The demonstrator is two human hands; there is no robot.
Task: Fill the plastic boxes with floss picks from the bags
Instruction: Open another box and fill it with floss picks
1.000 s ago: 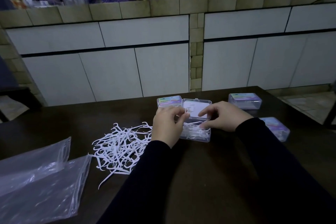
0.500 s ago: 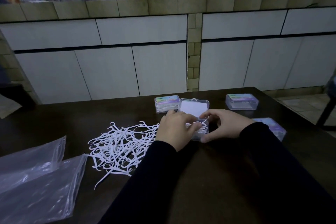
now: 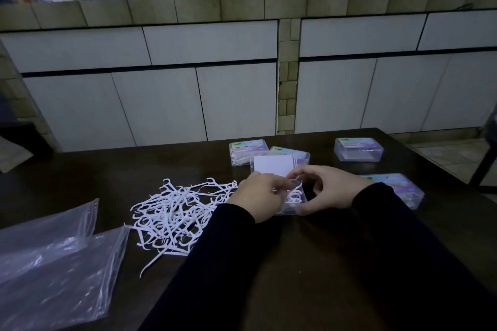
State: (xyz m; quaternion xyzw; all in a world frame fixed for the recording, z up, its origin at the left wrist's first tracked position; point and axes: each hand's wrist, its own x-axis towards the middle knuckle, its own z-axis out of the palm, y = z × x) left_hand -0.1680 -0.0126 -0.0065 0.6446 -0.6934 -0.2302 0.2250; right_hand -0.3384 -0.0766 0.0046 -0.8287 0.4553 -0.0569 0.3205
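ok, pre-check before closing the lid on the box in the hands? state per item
1. Open box held: ok, left hand and right hand are both at it.
2. Lid raised, hinge side away from the person: ok.
3. Picks all below the rim: not ok, a few curve up above the near edge.
4. Box full enough: cannot tell, hands cover most of it.
5. Supply left: ok, loose floss picks lie piled to the left.
6. Bags out of the way: ok, flat at far left.

Long black sleeves cover both arms down to the bare wrists
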